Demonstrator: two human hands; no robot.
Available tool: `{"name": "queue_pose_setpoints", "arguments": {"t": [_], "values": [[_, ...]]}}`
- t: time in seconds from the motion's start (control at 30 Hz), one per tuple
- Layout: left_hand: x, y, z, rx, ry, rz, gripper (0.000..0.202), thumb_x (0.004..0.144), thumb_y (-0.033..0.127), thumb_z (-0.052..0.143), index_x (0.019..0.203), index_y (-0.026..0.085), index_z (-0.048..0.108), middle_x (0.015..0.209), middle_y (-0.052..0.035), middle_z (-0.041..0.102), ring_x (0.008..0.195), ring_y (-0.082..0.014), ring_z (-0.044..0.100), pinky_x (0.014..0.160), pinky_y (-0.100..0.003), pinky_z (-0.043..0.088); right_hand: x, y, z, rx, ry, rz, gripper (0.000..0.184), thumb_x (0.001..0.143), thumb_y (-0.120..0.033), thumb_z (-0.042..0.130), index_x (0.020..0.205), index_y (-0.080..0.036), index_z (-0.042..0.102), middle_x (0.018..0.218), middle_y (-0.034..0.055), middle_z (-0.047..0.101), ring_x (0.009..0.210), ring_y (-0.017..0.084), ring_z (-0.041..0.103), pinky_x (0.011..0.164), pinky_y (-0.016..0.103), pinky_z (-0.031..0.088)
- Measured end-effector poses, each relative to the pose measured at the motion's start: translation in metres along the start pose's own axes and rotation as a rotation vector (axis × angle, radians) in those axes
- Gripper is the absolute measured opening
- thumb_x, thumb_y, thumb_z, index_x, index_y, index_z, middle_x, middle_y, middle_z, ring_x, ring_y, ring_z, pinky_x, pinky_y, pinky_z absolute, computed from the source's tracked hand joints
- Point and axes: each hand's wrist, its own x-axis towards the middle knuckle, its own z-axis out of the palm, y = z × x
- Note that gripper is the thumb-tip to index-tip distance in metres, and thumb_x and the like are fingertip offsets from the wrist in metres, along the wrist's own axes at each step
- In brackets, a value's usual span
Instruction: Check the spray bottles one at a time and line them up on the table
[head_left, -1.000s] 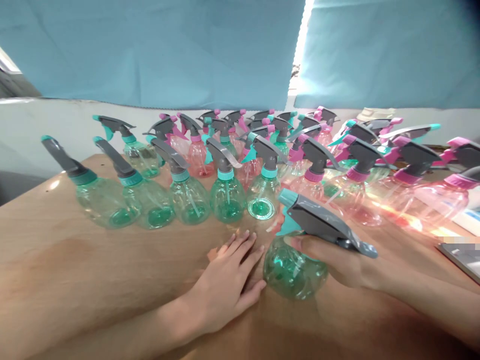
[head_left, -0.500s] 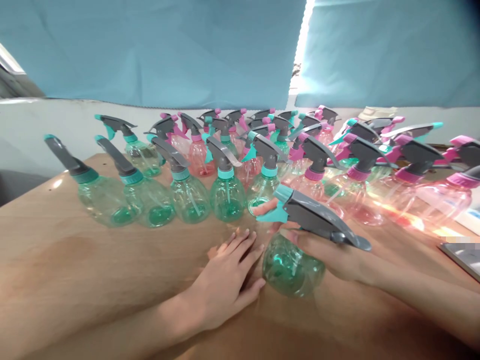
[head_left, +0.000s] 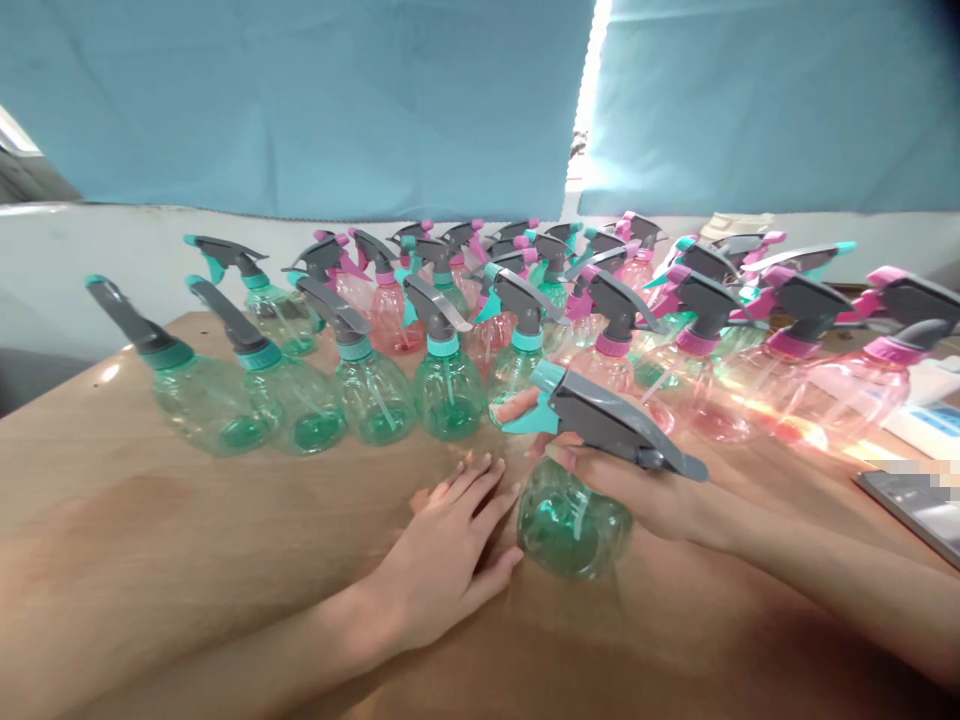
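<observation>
My right hand [head_left: 637,490] grips a clear green spray bottle [head_left: 574,520] by the neck under its grey trigger head [head_left: 607,425], with one finger on the teal trigger. The bottle is tilted and held just above the wooden table [head_left: 150,560]. Beside it, my left hand [head_left: 450,550] lies flat on the table with fingers stretched out, its fingertips close to the bottle's left side. A row of green spray bottles [head_left: 375,385] stands just beyond both hands.
Many more spray bottles crowd the back of the table, green ones on the left [head_left: 202,390] and pink ones on the right [head_left: 825,370]. A flat grey object [head_left: 911,505] lies at the right edge. Blue curtains [head_left: 300,100] hang behind.
My right hand has carried the green bottle slightly left and away from me, towards the row, and one finger has come onto the teal trigger. The left hand has hardly moved.
</observation>
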Motion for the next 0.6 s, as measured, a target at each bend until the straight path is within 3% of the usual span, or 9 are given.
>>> {"name": "queue_pose_setpoints", "arguments": {"t": [0.2,0.6], "values": [[0.0007,0.0026,-0.0027,0.005,-0.029,-0.025,0.052,0.096,0.035,0.052,0.143,0.013,0.044,0.154,-0.0159,0.037,0.143,-0.0326,0.03,0.113,-0.053,0.031,0.0021,-0.0004,-0.0004,0.092,-0.03,-0.01,0.035,0.072,-0.018,0.047,0.104,-0.021,0.059,0.065,-0.005,0.046,0.051,0.011,0.036,0.051,0.027,0.035],[0.0007,0.002,-0.0006,-0.006,0.029,-0.008,0.048,0.097,0.035,0.05,0.141,0.015,0.048,0.151,-0.0141,0.041,0.142,-0.0322,0.031,0.112,-0.052,0.033,0.0001,-0.0024,-0.0003,0.113,-0.025,-0.005,0.038,0.069,-0.016,0.045,0.103,-0.021,0.059,0.07,-0.0039,0.054,0.054,0.011,0.044,0.054,0.026,0.039]]}}
